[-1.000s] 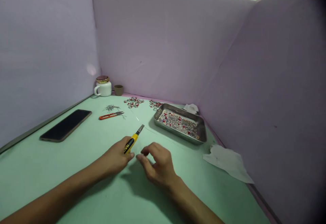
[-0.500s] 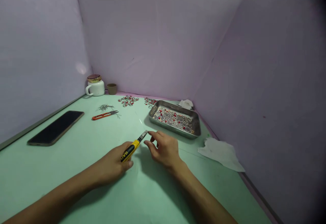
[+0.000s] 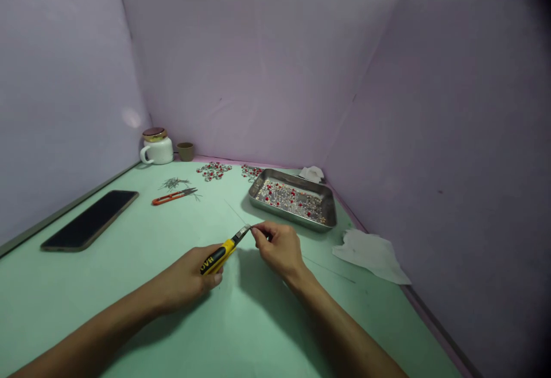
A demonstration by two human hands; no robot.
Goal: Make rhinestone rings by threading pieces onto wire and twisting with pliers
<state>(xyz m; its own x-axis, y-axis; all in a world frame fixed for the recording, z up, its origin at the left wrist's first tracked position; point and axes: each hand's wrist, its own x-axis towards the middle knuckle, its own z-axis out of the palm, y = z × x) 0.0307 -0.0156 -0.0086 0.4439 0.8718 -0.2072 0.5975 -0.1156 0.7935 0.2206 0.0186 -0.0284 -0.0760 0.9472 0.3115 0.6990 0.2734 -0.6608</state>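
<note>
My left hand [image 3: 196, 277] is closed around the yellow-and-black handles of a pair of pliers [image 3: 218, 256], whose metal tip points away to the right. At that tip, the thumb and forefinger of my right hand [image 3: 279, 249] are pinched together on a thin wire [image 3: 235, 211]. The wire is very fine; a stretch of it shows beyond the tip, but the part between my fingers is hidden. Just behind my right hand stands a metal tray [image 3: 293, 223] holding small red, clear and pale beads [image 3: 293, 197].
On the green tabletop lie a phone [image 3: 92, 220], orange thread snips [image 3: 174, 196], wire bits [image 3: 174, 183] and red-beaded pieces [image 3: 214, 171]. A white lidded mug [image 3: 159, 151] and brown cup [image 3: 185, 151] stand at the back left. White paper [image 3: 370, 254] lies right, near the purple wall [image 3: 430, 154].
My right thumb and forefinger, apart before, have closed into a pinch at the pliers' tip. The thin wire now shows beyond it. The view has shifted slightly.
</note>
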